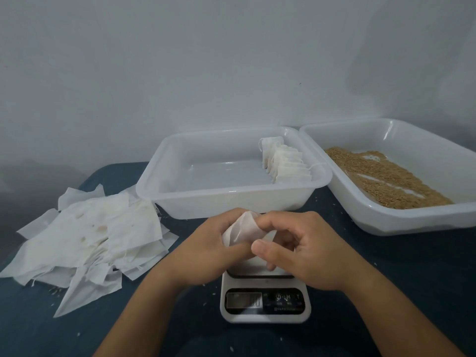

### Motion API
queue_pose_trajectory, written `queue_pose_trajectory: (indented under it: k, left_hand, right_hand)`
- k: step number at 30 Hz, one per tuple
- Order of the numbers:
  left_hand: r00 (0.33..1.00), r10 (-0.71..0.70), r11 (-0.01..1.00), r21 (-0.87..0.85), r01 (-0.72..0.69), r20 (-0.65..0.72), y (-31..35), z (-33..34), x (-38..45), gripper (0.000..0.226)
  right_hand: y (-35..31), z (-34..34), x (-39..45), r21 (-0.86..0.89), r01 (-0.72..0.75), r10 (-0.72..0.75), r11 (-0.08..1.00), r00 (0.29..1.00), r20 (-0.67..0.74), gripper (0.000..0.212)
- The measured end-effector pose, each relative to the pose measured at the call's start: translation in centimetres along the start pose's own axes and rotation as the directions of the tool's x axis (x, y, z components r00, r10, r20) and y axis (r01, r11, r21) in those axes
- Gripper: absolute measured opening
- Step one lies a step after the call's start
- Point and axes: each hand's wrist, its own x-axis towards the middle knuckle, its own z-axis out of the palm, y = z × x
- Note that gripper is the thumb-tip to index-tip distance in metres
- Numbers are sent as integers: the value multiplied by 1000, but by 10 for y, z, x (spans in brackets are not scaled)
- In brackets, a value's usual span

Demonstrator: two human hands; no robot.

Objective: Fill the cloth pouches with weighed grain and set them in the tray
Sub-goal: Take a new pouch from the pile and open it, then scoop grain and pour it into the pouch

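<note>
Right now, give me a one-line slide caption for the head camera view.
Both hands hold a cloth pouch above the scale, between the empty pouches and the grain tray.

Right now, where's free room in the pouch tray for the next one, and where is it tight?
The tray's floor is bare across its left and middle, bordered by the left wall and the row of filled pouches along the right wall. Crowded: in front of the tray, both hands hold a pouch above the scale; the empty-pouch pile fills the table's left.
</note>
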Motion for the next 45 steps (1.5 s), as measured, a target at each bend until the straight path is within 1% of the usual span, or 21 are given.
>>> queue_pose_trajectory:
  k: [2, 5, 7, 10, 13, 15, 17, 20, 22, 24, 26, 28, 30, 32, 34, 36, 38, 40, 42, 44, 45]
  left_hand:
    - [1000, 15, 999, 35, -14, -11, 0, 0, 0, 33]
    - [1000, 20, 996, 84, -19, -16, 1, -1, 0, 34]
    - [1000, 6, 995, 95, -4, -15, 1, 0, 0, 32]
    - [1000, -5, 997, 82, 6, -10, 2, 1, 0, 29]
    - [1000, -9, 998, 54, 10, -16, 1, 0, 1, 36]
    - [1000, -12, 1000, 17, 12, -12, 1, -1, 0, 39]
    - [1000, -9, 1000, -4, 9, 13, 1, -3, 1, 39]
    - [996, -24, 999, -21, 26, 90, 2, -4, 1, 47]
    - [995, -33, 999, 9, 33, 91, 4, -5, 2, 47]
    - [995, -58, 995, 81, 51, 80, 7, -3, 5, 45]
    - [992, -66, 989, 141, 51, 105, 11, 1, 10, 37]
    - [993, -35, 987, 161, 17, 116, 18, 6, 17, 30]
    - [998, -9, 991, 137, -1, 70, 26, 10, 25, 38]
    - [1000, 21, 994, 108, -23, 19, 30, 12, 33, 40]
    - [999, 50, 997, 65, -49, -18, 27, 16, 38, 30]
    - [996, 68, 998, 16, -67, -62, 21, 21, 41, 28]
    - [991, 69, 997, -8, -71, -115, 13, 27, 40, 30]
    - [982, 79, 997, 18, -77, -172, 7, 30, 37, 28]
    - [972, 90, 996, 46, -82, -219, 3, 31, 34, 28]
    - [958, 108, 994, 50, -98, -265, 1, 29, 31, 31]
    - [952, 117, 993, 50, -107, -283, 0, 29, 29, 32]
  right_hand:
    - [0, 2, 1, -52, 5, -5, 999, 1000, 12, 16]
    - [0, 5, 3, -110, 19, -20, 994, 1000, -3, 8]
    - [1, 6, 3, -113, 23, -27, 993, 999, -31, 13]
    - [2, 4, 3, -121, 53, -61, 991, 996, -58, 17]
    - [2, 2, 2, -129, 97, -106, 987, 992, -68, 21]
    - [2, 0, 2, -148, 114, -122, 982, 991, -47, 25]
    - [3, -1, 2, -178, 134, -139, 975, 990, -18, 30]
    - [5, -2, 1, -249, 182, -188, 951, 982, -1, 33]
    - [4, -2, 1, -321, 223, -239, 921, 971, -11, 31]
    - [3, -2, 0, -404, 280, -322, 871, 946, -37, 27]
    - [2, -4, -1, -463, 315, -391, 829, 917, -77, 27]
    - [2, -10, -1, -490, 328, -435, 808, 892, -120, 30]
    - [3, -17, -2, -507, 329, -466, 797, 869, -169, 31]
    - [4, -25, -4, -512, 319, -483, 797, 846, -226, 29]
    - [6, -30, -4, -508, 299, -482, 808, 831, -278, 26]
    - [8, -34, -5, -487, 292, -484, 823, 808, -335, 26]
    - [9, -38, -5, -444, 293, -482, 847, 776, -407, 25]
    - [9, -42, -4, -356, 266, -421, 896, 764, -489, 26]
    - [11, -46, -3, -269, 162, -290, 949, 783, -550, 27]
    - [17, -58, 0, -277, -27, -153, 960, 780, -607, 29]
    - [24, -69, 1, -298, -147, -83, 943, 764, -640, 33]
